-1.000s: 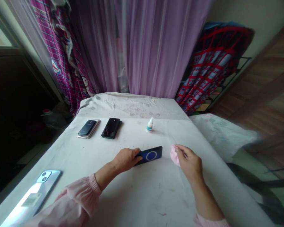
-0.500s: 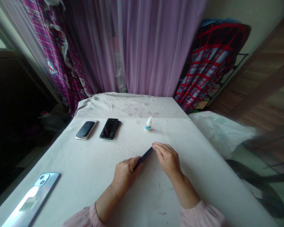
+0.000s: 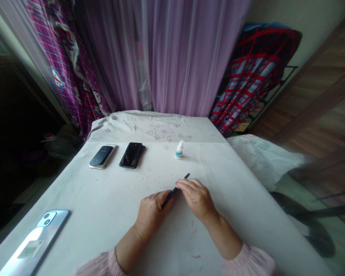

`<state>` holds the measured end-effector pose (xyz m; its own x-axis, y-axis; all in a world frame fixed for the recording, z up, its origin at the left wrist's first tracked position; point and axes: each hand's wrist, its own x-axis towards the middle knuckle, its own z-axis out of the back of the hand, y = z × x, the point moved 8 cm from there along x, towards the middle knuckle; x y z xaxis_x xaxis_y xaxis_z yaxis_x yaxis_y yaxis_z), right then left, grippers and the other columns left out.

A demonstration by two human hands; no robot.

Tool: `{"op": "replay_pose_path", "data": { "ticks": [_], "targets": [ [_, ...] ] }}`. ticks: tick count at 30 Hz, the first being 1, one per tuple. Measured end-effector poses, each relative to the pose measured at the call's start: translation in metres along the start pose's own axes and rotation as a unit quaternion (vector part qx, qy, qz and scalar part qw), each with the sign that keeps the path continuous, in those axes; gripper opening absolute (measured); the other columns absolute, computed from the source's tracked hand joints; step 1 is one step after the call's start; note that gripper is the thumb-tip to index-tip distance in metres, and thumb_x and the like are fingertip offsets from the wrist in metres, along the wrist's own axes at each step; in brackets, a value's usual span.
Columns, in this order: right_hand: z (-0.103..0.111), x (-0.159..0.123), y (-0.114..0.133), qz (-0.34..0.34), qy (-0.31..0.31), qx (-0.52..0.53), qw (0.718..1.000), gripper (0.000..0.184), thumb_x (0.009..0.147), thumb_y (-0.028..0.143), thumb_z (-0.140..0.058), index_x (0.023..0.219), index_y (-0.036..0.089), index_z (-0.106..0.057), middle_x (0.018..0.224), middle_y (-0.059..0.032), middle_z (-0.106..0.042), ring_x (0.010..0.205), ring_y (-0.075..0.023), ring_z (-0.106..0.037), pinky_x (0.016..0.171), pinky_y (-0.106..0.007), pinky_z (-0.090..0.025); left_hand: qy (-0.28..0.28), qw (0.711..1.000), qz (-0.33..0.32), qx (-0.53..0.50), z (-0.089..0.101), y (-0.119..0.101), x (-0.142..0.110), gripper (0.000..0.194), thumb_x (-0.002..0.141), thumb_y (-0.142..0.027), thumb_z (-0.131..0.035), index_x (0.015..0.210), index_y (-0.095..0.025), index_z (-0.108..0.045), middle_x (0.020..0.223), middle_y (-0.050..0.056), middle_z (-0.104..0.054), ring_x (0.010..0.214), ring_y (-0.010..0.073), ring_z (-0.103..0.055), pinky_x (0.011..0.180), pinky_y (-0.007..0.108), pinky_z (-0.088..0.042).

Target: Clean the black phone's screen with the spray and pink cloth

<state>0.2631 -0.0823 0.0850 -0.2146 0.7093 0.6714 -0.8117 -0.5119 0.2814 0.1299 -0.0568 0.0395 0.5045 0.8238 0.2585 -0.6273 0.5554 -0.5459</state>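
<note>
My left hand (image 3: 152, 210) grips a dark smartphone (image 3: 173, 191) by its near end, tilted so that mainly its thin edge faces me. Against the phone's far half lies my right hand (image 3: 197, 198), its fingertips closed over the edge. The pink cloth seen earlier in those fingers is now almost wholly hidden by them. Beyond both hands, a small white dropper bottle (image 3: 179, 150) with a blue label stands upright.
A black phone (image 3: 131, 154) rests on another dark one. Left of it, a smaller dark phone (image 3: 101, 155) lies on a pale one. A silver-blue phone (image 3: 43, 239) is at the near left of the white-covered table (image 3: 241, 214). Curtains (image 3: 186, 57) hang behind.
My left hand has turned the phone from showing its blue back with a ring to edge-on. My right hand moved left with the pink cloth onto the phone, then slid nearer along it.
</note>
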Motion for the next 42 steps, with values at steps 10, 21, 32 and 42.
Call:
{"op": "replay_pose_path", "data": {
  "ticks": [10,21,32,42],
  "targets": [
    [0.006,0.002,-0.044,-0.061,-0.019,-0.065,0.996,0.031,0.093,0.012,-0.044,0.103,0.021,-0.071,0.100,-0.0059,-0.074,0.091,-0.0199,-0.067,0.083,-0.035,-0.055,0.029,0.997,0.001,-0.072,-0.002,0.014,-0.015,0.031,0.090,-0.026,-0.051,0.119,-0.025,-0.063,0.104,0.002,-0.075,0.089,0.0180,-0.072,0.080,0.025,-0.056],
    [-0.006,0.001,-0.001,-0.011,-0.013,-0.047,0.999,0.033,0.093,0.011,-0.044,0.107,0.024,-0.070,0.103,-0.0066,-0.073,0.096,-0.0207,-0.065,0.085,-0.036,-0.056,0.013,0.997,-0.042,-0.070,0.006,0.012,-0.026,0.032,0.098,-0.028,-0.039,0.125,-0.023,-0.055,0.100,0.006,-0.074,0.085,0.0181,-0.072,0.080,0.028,-0.057],
    [-0.004,-0.003,0.017,-0.003,-0.019,-0.040,0.999,0.032,0.094,0.009,-0.043,0.107,0.022,-0.069,0.103,-0.0067,-0.073,0.097,-0.0208,-0.065,0.086,-0.036,-0.056,-0.001,0.991,-0.028,-0.127,0.014,0.011,-0.033,0.035,0.101,-0.033,-0.036,0.127,-0.024,-0.058,0.119,0.005,-0.069,0.105,0.0180,-0.067,0.093,0.027,-0.053],
    [-0.015,-0.013,0.075,0.086,0.012,-0.014,0.996,0.029,0.094,0.010,-0.048,0.116,0.018,-0.064,0.106,-0.0073,-0.072,0.101,-0.0191,-0.064,0.089,-0.033,-0.056,-0.046,0.989,-0.069,-0.122,0.018,0.005,-0.033,0.032,0.101,-0.031,-0.041,0.127,-0.025,-0.057,0.113,0.004,-0.071,0.097,0.0163,-0.071,0.084,0.024,-0.056]
  ]
}}
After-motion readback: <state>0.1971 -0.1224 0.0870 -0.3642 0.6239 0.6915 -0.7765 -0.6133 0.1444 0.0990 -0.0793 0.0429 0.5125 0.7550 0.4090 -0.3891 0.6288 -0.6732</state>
